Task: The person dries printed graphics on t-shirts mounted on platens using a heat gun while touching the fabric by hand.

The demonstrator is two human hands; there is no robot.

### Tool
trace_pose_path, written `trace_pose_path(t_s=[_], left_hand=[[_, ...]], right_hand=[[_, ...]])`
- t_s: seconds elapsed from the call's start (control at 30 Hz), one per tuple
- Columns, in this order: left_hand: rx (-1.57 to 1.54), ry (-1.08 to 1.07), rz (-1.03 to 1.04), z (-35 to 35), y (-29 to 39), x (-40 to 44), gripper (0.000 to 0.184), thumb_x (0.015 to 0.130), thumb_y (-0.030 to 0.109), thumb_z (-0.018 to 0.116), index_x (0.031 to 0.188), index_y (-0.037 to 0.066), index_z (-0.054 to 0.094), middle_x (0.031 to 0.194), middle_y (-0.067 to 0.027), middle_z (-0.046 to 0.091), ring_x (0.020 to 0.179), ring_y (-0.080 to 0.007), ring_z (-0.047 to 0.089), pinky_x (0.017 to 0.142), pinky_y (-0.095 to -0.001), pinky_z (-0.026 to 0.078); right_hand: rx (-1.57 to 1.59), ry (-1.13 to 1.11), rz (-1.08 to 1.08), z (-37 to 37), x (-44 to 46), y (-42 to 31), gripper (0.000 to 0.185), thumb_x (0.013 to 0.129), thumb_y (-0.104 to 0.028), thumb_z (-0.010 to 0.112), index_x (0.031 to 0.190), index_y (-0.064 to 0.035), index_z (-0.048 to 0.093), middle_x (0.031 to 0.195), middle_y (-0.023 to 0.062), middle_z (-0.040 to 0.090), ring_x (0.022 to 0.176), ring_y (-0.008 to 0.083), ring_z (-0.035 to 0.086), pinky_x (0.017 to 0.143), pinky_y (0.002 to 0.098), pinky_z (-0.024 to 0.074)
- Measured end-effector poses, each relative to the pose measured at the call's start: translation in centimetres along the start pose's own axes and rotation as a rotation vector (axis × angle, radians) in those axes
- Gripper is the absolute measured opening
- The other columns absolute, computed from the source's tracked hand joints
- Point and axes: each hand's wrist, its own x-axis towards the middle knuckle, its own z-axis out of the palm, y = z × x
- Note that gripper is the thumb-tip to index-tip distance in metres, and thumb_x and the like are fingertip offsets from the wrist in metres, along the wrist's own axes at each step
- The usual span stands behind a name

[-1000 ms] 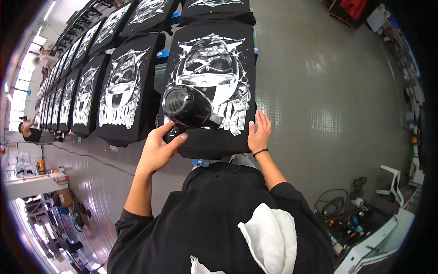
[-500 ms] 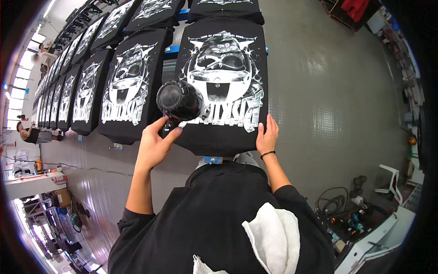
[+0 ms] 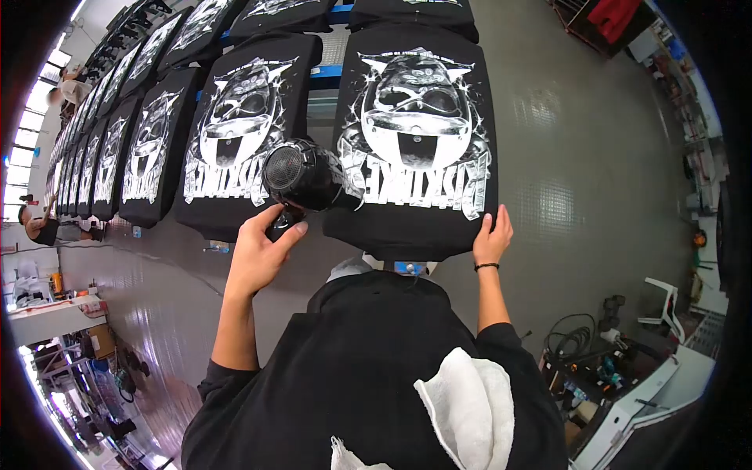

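My left hand is wrapped round the handle of a black blower. Its nozzle points right, over the lower left of the printed black shirt in front of me. That shirt lies flat over a board and bears a white skull-like print with lettering. At the board's lower right edge, my right hand rests with its thumb apart from its fingers, holding nothing. To the left lies another printed shirt, partly behind the blower.
Rows of shirts on boards run off to the left. Another person is at the far left. A cable crosses the floor there. A white chair and tools stand at the lower right; a red cloth is top right.
The shirt in front has shifted right in view, and my right hand with it. The blower has moved off the print towards its left edge and more of the lettering shows.
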Motion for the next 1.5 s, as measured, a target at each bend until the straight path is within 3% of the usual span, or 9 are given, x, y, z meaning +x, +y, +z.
trace_pose_path(t_s=[0.37, 0.5, 0.7, 0.9, 1.0, 1.13, 1.3, 1.5], left_hand=[[-0.054, -0.046, 0.095, -3.3, -0.9, 7.9, 0.036, 0.091, 0.021, 0.071, 0.115, -0.004, 0.063, 0.064, 0.0029, 0.056, 0.049, -0.0036, 0.047, 0.044, -0.0215, 0.036], [-0.021, -0.048, 0.114, -2.6, 0.1, 10.2, 0.026, 0.091, 0.021, 0.07, 0.1, -0.002, 0.063, 0.063, 0.0022, 0.056, 0.049, -0.0041, 0.048, 0.044, -0.0218, 0.036], [-0.042, -0.227, 0.066, -0.2, 1.5, 8.0, 0.033, 0.09, 0.018, 0.072, 0.112, -0.004, 0.063, 0.063, 0.0034, 0.055, 0.049, -0.0038, 0.046, 0.044, -0.0221, 0.035], [0.042, -0.198, 0.074, 5.1, 4.3, 8.2, 0.043, 0.09, 0.022, 0.073, 0.119, -0.009, 0.061, 0.06, 0.0027, 0.055, 0.05, -0.0034, 0.048, 0.045, -0.0227, 0.036], [0.018, -0.22, 0.11, 8.1, 5.1, 8.6, 0.047, 0.09, 0.022, 0.073, 0.122, -0.009, 0.06, 0.056, 0.0032, 0.051, 0.047, -0.0032, 0.046, 0.044, -0.0231, 0.035], [0.042, -0.29, 0.107, 12.2, 7.7, 9.1, 0.047, 0.09, 0.022, 0.073, 0.123, -0.009, 0.06, 0.056, 0.0041, 0.05, 0.047, -0.0031, 0.045, 0.044, -0.0229, 0.034], [0.163, -0.32, 0.222, 17.7, 10.2, 11.1, 0.048, 0.088, 0.029, 0.072, 0.121, -0.005, 0.064, 0.058, -0.0003, 0.055, 0.05, -0.0062, 0.051, 0.048, -0.0268, 0.041], [0.264, -0.407, 0.155, 19.2, 12.5, 8.0, 0.046, 0.089, 0.03, 0.071, 0.121, -0.002, 0.064, 0.059, -0.0002, 0.057, 0.052, -0.0053, 0.051, 0.05, -0.0255, 0.041]], right_hand=[[0.075, 0.045, 0.045, -0.2, -2.3, 0.2, 0.053, 0.102, -0.033, 0.05, 0.141, 0.0026, 0.047, 0.142, 0.0222, 0.05, 0.129, 0.0394, 0.049, 0.108, 0.0439, 0.0396], [0.09, -0.019, 0.094, -1.3, -2.1, 0.1, 0.053, 0.102, -0.034, 0.049, 0.142, 0.0018, 0.047, 0.14, 0.0226, 0.051, 0.128, 0.0395, 0.05, 0.107, 0.0431, 0.0401], [0.119, -0.085, 0.086, -1.4, -0.7, 0.4, 0.052, 0.102, -0.032, 0.05, 0.141, 0.001, 0.048, 0.138, 0.0231, 0.052, 0.127, 0.0392, 0.05, 0.108, 0.043, 0.0402], [0.156, -0.071, -0.049, -0.8, 1.4, 1.2, 0.048, 0.1, -0.028, 0.052, 0.139, 0.0014, 0.051, 0.136, 0.0237, 0.054, 0.125, 0.0403, 0.051, 0.107, 0.0448, 0.0388], [0.133, -0.093, -0.064, -0.8, 2.2, 1.7, 0.049, 0.1, -0.029, 0.053, 0.139, -0.0002, 0.051, 0.139, 0.0215, 0.053, 0.129, 0.0381, 0.048, 0.11, 0.0465, 0.0349], [0.06, -0.068, -0.08, -2.1, 3.2, 1.6, 0.048, 0.098, -0.03, 0.054, 0.138, -0.003, 0.052, 0.146, 0.0112, 0.049, 0.139, 0.0364, 0.036, 0.115, 0.0498, 0.0247], [0.055, -0.052, -0.157, -3.8, 3.9, 2.4, 0.046, 0.098, -0.03, 0.054, 0.136, -0.0034, 0.054, 0.146, 0.0107, 0.048, 0.139, 0.037, 0.035, 0.115, 0.0516, 0.0236], [0.094, -0.09, -0.193, -5.1, 4.8, 3.5, 0.046, 0.098, -0.028, 0.053, 0.136, -0.0033, 0.055, 0.146, 0.01, 0.049, 0.139, 0.0371, 0.035, 0.115, 0.0511, 0.0235]])
